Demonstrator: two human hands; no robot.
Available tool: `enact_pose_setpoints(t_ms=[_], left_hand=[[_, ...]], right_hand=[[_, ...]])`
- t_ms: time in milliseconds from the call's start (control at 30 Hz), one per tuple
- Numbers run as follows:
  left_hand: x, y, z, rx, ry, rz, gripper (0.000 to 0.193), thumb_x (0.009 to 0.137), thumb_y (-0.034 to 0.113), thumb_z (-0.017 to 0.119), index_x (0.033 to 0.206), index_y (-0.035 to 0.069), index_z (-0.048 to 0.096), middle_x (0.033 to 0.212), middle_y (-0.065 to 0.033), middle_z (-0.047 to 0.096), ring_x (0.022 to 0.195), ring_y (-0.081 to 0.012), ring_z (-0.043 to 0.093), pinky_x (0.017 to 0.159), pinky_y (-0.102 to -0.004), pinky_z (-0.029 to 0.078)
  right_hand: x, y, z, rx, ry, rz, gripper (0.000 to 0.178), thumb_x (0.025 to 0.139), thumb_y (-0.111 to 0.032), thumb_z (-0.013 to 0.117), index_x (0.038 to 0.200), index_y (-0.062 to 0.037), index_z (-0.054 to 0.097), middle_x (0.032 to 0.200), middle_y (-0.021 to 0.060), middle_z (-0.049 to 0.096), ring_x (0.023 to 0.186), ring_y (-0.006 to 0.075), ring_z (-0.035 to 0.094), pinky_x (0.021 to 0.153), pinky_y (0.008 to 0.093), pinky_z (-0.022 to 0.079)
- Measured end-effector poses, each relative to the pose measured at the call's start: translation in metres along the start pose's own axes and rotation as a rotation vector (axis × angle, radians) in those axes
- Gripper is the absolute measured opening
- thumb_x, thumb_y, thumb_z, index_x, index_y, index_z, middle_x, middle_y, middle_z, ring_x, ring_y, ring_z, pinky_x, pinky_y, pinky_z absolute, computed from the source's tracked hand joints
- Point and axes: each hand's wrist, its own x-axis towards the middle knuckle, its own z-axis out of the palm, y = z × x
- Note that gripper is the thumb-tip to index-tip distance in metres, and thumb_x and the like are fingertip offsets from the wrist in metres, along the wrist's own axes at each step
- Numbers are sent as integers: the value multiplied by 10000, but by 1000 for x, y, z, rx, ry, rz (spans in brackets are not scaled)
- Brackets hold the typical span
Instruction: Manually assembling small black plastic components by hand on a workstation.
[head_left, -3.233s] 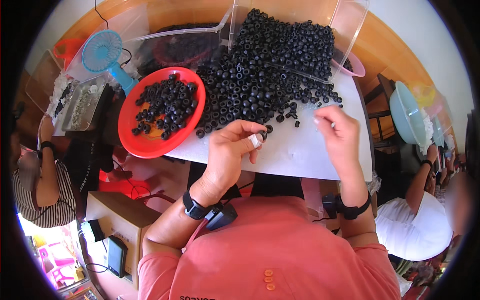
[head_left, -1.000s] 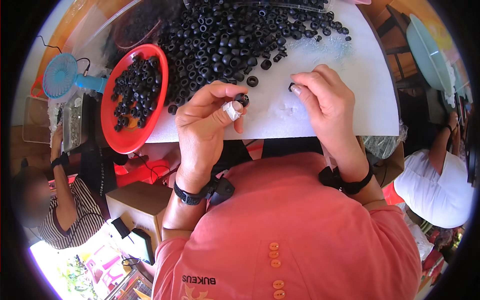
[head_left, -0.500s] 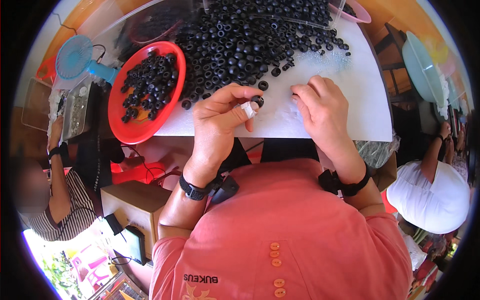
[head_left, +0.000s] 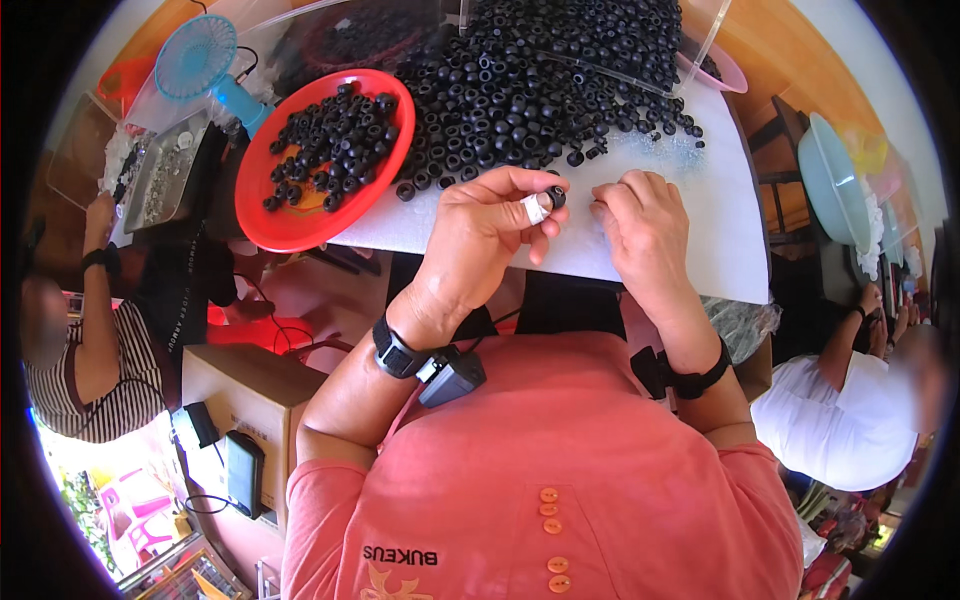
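My left hand [head_left: 478, 232] pinches one round black bead [head_left: 557, 196] with a hole in it between thumb and index finger. White tape is wrapped round the thumb of that hand. Just to the right, my right hand [head_left: 645, 228] hovers over the white tabletop [head_left: 700, 240], its fingertips pressed together. Whatever they hold, if anything, is too small to make out. Beyond both hands spreads a large heap of the same black beads [head_left: 520, 110]. A red plate [head_left: 250, 205] with more beads on it stands to the left of my left hand.
Tiny clear beads [head_left: 655, 150] lie scattered by the heap. A blue fan [head_left: 197, 58] stands at the far left, a pink bowl [head_left: 728, 72] at the back right. People sit on both sides, near a metal tray [head_left: 165, 180] at left and a pale green basin [head_left: 830, 180] at right.
My left hand, still pinching the bead, has come closer to my right hand. The bead has turned in its fingers. The whole view has shifted slightly.
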Motion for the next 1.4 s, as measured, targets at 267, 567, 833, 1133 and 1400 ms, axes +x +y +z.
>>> enact_pose_setpoints(t_ms=[267, 567, 833, 1133, 1400], left_hand=[[-2, 0, 6, 10, 56, 9, 185, 937, 2, 605, 1102, -70, 646, 925, -126, 684, 785, -155, 637, 610, -271, 505], [-4, -4, 8, 69, 72, -9, 196, 935, -21, 581, 1119, -68, 631, 930, -126, 681, 798, -154, 643, 588, -262, 525], [-5, -4, 14, 113, 110, -1, 161, 925, -7, 602, 1074, -61, 629, 912, -120, 681, 756, -137, 645, 551, -247, 520], [-5, -6, 16, 135, 149, 16, 138, 913, -15, 616, 1041, -66, 624, 878, -126, 683, 709, -143, 647, 498, -247, 511], [-7, -9, 16, 183, 161, 30, 179, 928, -1, 600, 1091, -74, 608, 910, -153, 684, 730, -170, 653, 514, -261, 515]], right_hand=[[1, -6, -1, -58, -7, 100, 141, 729, -86, 726, 856, -78, 667, 826, 47, 567, 844, 248, 576, 714, 388, 403], [6, -6, -8, 308, 33, 142, 129, 760, -43, 726, 848, -48, 632, 792, 63, 580, 761, 237, 590, 689, 356, 421], [25, -20, -20, 751, 91, 219, 51, 856, -3, 673, 889, 7, 635, 787, 70, 584, 739, 162, 589, 670, 281, 465], [21, -24, -17, 736, 21, 221, 88, 888, -41, 662, 935, 31, 645, 853, 63, 602, 798, 146, 589, 744, 263, 477], [14, -31, -5, 923, 73, 342, 63, 908, -27, 649, 940, 27, 647, 843, 42, 613, 774, 110, 584, 717, 242, 471]])
